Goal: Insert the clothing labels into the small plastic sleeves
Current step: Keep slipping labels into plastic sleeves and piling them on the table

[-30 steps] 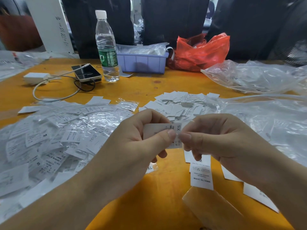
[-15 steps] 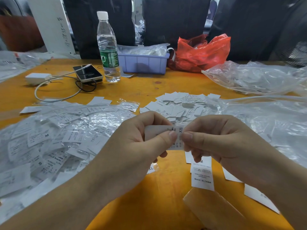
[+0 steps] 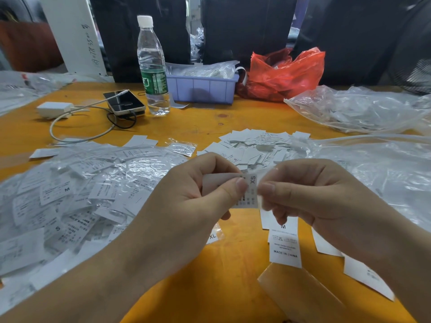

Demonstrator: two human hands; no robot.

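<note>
XS label (image 3: 253, 183) held above the orange table (image 3: 233, 117), between both hands. Left hand (image 3: 198, 197) pinching it — thumb on the near face, fingers curled behind. Right hand (image 3: 310, 190) pinching at the label's right edge, thumb tip close to the left thumb.

Handling, judged: thin, very light, limp enough to buckle if pushed from far back. Best gripped close to the leading edge, with the sleeve mouth held by its lip — film likely slick and clingy.

Hard to make out: sleeve itself. Faint clear film suspected at the right fingertips, not confirmed; how far the label is in, cannot tell. Label's lower print blurred.

Loose labels (image 3: 254, 148) lying beyond the hands; sleeved pile (image 3: 77, 190) to the left; M label (image 3: 284, 243) flat just below the right hand.
</note>
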